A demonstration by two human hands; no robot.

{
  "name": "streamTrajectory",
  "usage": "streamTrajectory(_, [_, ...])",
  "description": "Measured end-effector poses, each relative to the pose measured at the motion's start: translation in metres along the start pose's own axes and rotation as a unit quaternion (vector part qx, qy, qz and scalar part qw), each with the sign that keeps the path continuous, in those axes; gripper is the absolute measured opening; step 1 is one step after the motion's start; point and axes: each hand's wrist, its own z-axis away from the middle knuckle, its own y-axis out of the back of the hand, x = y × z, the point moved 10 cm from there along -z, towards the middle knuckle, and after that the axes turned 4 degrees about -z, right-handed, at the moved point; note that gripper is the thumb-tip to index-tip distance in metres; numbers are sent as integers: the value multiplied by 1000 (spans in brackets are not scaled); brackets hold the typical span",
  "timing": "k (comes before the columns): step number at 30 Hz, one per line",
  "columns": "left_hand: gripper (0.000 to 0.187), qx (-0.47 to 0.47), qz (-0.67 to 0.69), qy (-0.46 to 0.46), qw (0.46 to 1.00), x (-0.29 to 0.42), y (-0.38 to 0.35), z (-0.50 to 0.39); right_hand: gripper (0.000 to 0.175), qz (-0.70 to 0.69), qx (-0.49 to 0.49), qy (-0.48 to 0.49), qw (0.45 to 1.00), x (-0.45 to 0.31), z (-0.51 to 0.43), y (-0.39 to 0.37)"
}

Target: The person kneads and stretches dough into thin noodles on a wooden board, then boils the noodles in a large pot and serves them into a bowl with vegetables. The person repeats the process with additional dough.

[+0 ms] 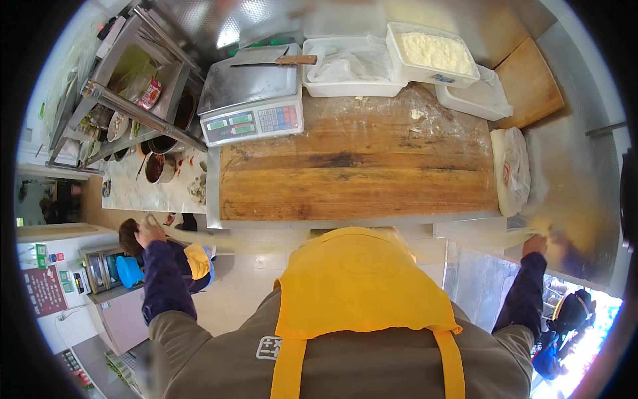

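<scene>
Strands of pale dough, blurred by motion, stretch between my widely spread hands, in front of the work surface's near edge. Their left end is gripped in my left hand, out at the far left. My right hand, far out to the right, is closed on the other end. The middle of the strands is too blurred to follow across the yellow apron. Beyond them lies a wooden board, dusted with flour towards the back and right.
Behind the board stand a digital scale with a knife on top, and white plastic tubs, one holding pale flour. A plastic-wrapped bundle lies at right. At left are a metal shelf, a pot and another person.
</scene>
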Motion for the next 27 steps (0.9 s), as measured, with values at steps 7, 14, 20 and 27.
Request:
streamTrajectory(7, [33, -189, 300, 161, 921, 124, 35, -13, 26, -84, 47, 180, 979, -138, -7, 84])
streamTrajectory(14, [34, 37, 346, -129, 929, 244, 232, -44, 38, -247, 68, 200, 946, -238, 15, 175])
streamTrajectory(20, [36, 79, 420, -459, 779, 360, 397, 23, 38, -731, -202, 229, 611, -339, 58, 267])
streamTrajectory(27, [33, 56, 603, -642, 471, 454, 529, 129, 27, -645, -476, 382, 459, -464, 183, 412])
